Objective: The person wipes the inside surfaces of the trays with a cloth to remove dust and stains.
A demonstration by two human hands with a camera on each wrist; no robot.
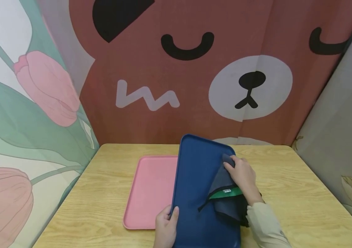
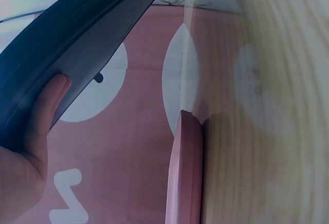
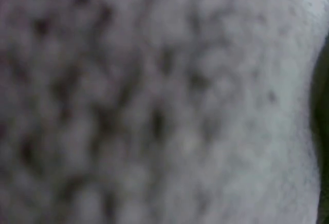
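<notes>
So the left hand (image 1: 166,225) has its thumb and fingers clamped on the left edge of the blue tray (image 1: 194,189), which is tilted up. Right hand (image 1: 244,175) is pinching one end of a dark pouch (image 1: 222,182) over the tray's right side. Pink tray (image 1: 154,193) lies flat on the surface (image 1: 297,186).

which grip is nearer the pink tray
Left. In the head view, the left grip overlaps the near edge of the pink tray while holding the blue tray; the right grip is farther right, holding a dark fabric item.
</notes>
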